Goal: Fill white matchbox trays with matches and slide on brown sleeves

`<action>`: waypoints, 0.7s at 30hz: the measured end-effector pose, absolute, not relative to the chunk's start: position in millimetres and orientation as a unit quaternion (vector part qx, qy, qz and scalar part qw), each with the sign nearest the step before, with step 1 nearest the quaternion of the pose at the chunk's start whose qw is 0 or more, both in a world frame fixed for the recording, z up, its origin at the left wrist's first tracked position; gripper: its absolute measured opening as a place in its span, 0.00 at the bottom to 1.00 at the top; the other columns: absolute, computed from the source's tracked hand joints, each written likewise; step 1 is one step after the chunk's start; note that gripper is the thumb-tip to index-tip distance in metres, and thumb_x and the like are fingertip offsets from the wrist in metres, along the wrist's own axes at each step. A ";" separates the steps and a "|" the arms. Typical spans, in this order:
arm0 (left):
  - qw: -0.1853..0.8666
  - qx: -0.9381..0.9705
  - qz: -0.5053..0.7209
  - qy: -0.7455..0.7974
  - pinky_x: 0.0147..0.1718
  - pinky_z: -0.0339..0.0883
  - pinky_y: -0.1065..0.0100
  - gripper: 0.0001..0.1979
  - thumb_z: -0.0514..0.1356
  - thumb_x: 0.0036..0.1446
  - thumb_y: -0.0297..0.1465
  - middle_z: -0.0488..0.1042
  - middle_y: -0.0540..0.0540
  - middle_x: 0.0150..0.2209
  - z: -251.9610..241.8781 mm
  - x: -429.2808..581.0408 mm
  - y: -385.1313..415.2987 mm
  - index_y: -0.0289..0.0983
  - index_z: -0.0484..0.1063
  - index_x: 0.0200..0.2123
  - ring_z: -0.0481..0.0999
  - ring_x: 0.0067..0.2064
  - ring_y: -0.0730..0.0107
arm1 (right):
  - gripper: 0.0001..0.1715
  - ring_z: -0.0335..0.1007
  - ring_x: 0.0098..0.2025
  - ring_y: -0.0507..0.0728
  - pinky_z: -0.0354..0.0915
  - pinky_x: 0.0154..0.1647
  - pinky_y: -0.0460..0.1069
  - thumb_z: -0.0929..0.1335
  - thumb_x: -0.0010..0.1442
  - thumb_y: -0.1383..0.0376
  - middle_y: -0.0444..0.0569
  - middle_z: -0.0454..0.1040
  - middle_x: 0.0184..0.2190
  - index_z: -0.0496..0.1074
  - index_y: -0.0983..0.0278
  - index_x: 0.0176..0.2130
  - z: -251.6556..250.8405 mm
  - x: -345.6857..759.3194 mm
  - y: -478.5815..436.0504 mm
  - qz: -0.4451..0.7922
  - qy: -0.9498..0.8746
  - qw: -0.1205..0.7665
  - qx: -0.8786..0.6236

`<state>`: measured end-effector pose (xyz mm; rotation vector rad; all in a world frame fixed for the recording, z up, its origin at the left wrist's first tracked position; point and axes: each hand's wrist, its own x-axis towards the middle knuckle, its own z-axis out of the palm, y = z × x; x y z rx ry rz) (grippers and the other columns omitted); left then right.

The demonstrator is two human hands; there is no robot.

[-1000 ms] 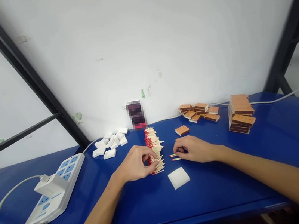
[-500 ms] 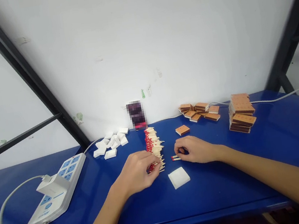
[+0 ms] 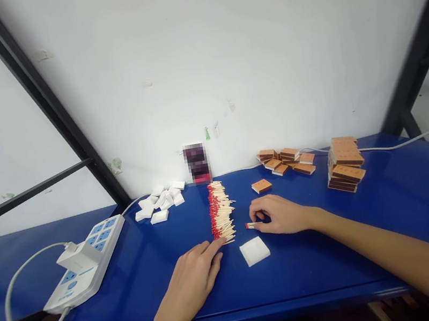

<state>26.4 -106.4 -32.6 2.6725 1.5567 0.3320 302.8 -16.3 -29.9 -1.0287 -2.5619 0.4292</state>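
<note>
Hands (image 3: 192, 279) at matches (image 3: 223, 216) on blue tabletop (image 3: 308, 265); white wall (image 3: 263, 55) behind, perhaps tape-marked.

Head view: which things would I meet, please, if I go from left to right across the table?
Power strip → cluster of small white boxes → row of red-tipped matches → right hand → tall stack of brown matchboxes.

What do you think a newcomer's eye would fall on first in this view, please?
Probably the long row of red-tipped matches in the middle of the blue table, with the left hand at its near end. Next might come the right hand, just right of the row, with a few separate matches at its fingertips. The stack of orange-brown boxes at the far right also stands out.
</note>
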 end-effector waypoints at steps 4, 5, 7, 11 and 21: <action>0.016 0.862 0.108 0.495 0.47 0.71 0.60 0.19 0.45 0.71 0.34 0.77 0.45 0.49 -33.6 24.8 -106.2 0.47 0.66 0.61 0.77 0.48 0.59 | 0.05 0.61 0.28 0.50 0.53 0.30 0.46 0.68 0.58 0.63 0.42 0.68 0.28 0.70 0.63 0.32 -29.6 300.8 -18.1 0.149 -0.909 0.171 -0.349; 0.022 0.862 0.108 0.495 0.47 0.71 0.60 0.19 0.46 0.71 0.34 0.77 0.45 0.49 -33.0 25.1 -106.7 0.47 0.66 0.61 0.77 0.47 0.59 | 0.06 0.61 0.28 0.50 0.53 0.30 0.46 0.68 0.58 0.62 0.42 0.68 0.28 0.70 0.63 0.32 -29.6 299.8 -18.8 0.148 -0.911 0.170 -0.345; 0.041 0.861 0.113 0.493 0.47 0.71 0.60 0.19 0.46 0.71 0.35 0.77 0.46 0.48 -31.0 26.9 -108.6 0.47 0.66 0.60 0.78 0.46 0.60 | 0.07 0.60 0.28 0.50 0.52 0.30 0.46 0.68 0.59 0.61 0.41 0.67 0.27 0.70 0.63 0.32 -29.5 297.5 -20.7 0.148 -0.914 0.168 -0.339; 0.075 0.861 0.132 0.486 0.45 0.71 0.63 0.18 0.50 0.69 0.40 0.78 0.48 0.48 -27.9 33.0 -114.9 0.48 0.68 0.58 0.79 0.44 0.61 | 0.06 0.60 0.28 0.50 0.52 0.29 0.46 0.68 0.58 0.62 0.40 0.66 0.27 0.69 0.62 0.31 -28.1 292.0 -27.0 0.149 -0.916 0.160 -0.336; 0.026 0.838 0.108 0.534 0.44 0.71 0.60 0.20 0.46 0.71 0.39 0.78 0.44 0.47 -29.6 30.0 -120.4 0.45 0.68 0.60 0.78 0.45 0.57 | 0.03 0.60 0.29 0.49 0.51 0.29 0.46 0.68 0.53 0.66 0.40 0.67 0.28 0.67 0.62 0.30 -24.3 286.8 -39.5 0.148 -0.925 0.152 -0.314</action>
